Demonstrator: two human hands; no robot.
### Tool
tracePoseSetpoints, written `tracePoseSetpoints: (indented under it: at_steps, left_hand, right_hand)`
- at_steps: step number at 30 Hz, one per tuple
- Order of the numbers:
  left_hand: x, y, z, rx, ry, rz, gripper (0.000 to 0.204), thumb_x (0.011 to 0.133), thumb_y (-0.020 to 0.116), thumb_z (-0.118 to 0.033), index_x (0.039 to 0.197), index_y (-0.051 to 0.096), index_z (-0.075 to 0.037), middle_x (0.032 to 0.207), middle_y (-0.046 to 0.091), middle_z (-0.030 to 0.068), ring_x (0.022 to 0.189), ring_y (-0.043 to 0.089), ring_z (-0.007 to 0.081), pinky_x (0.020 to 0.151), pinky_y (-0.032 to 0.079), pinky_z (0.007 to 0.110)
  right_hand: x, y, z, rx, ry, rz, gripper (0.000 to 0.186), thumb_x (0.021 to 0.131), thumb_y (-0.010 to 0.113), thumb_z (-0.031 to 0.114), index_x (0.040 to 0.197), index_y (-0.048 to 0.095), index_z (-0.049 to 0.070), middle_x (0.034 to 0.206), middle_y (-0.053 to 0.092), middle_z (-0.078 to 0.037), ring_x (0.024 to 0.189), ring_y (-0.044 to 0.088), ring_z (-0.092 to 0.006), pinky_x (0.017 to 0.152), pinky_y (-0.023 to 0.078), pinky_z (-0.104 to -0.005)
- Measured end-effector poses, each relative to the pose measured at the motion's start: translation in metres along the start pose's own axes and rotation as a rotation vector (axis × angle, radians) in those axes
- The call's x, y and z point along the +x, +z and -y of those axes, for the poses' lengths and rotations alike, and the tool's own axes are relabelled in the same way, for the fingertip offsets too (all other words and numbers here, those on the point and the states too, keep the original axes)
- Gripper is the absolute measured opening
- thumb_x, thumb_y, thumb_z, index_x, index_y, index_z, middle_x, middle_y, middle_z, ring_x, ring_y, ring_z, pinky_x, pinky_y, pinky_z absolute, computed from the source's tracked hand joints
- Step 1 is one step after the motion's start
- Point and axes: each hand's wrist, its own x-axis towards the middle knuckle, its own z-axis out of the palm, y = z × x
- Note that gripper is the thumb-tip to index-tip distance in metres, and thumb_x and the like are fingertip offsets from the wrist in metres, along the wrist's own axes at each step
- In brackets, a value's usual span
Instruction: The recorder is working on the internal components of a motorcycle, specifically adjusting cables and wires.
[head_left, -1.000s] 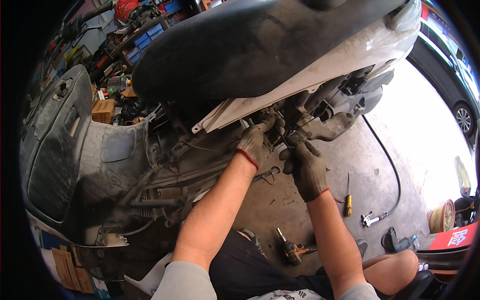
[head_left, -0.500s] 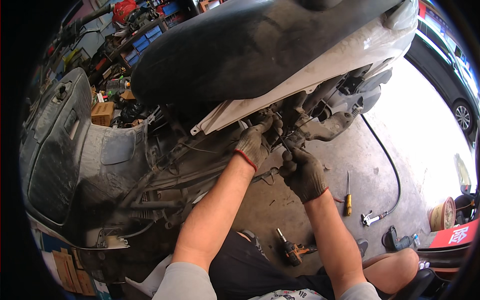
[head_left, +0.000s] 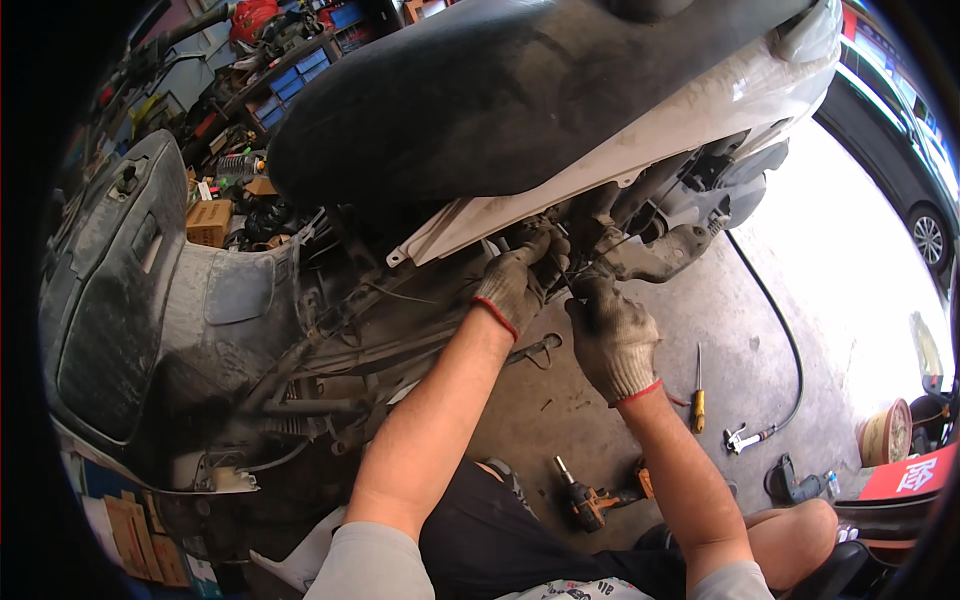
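Right hand [head_left: 613, 340] rotated, paler side now showing.

Worn on the person's head, the left of two side-by-side fisheye lenses looks steeply down and forward, over the black shorts [head_left: 490, 525] at six o'clock. It sits near the work: the left hand [head_left: 515, 280] and right hand [head_left: 615, 338] lie close to the dial's centre, and the scooter seat [head_left: 450, 115] looms large at twelve. The parked car [head_left: 875, 145], farther off, curves along the rim at two o'clock.
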Motion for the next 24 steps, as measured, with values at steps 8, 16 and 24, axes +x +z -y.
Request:
tracePoseSetpoints:
  at_steps: [8,16,24]
  left_hand:
    - [-0.004,0.008,0.0,0.005,0.005,-0.038,0.015,0.096,0.059,-0.01,0.109,0.064,-0.005,0.096,0.068,0.0057,0.085,0.068,0.0173,0.07,0.059,0.028]
    - [-0.01,0.01,0.0,0.009,-0.015,-0.03,0.015,0.096,0.059,-0.012,0.109,0.063,-0.004,0.096,0.067,0.0063,0.083,0.068,0.0173,0.069,0.058,0.028]
    - [-0.027,-0.013,0.005,0.411,-0.05,-0.065,0.015,0.098,0.055,-0.014,0.106,0.063,-0.003,0.094,0.068,0.0084,0.087,0.068,0.0192,0.08,0.057,0.032]
  right_hand:
    - [0.002,0.005,0.006,0.991,0.53,0.196,0.019,0.096,0.053,0.019,0.103,0.06,0.002,0.07,0.063,-0.01,0.057,0.058,-0.0164,0.054,0.047,-0.0303]
    - [-0.002,0.005,0.006,0.84,0.545,0.146,0.023,0.092,0.058,0.02,0.095,0.061,-0.003,0.069,0.064,-0.009,0.057,0.06,-0.0143,0.053,0.047,-0.0282]
    - [-0.028,0.025,-0.009,0.765,0.637,0.14,0.028,0.091,0.059,0.026,0.094,0.063,-0.002,0.07,0.066,-0.009,0.059,0.062,-0.0152,0.057,0.049,-0.03]
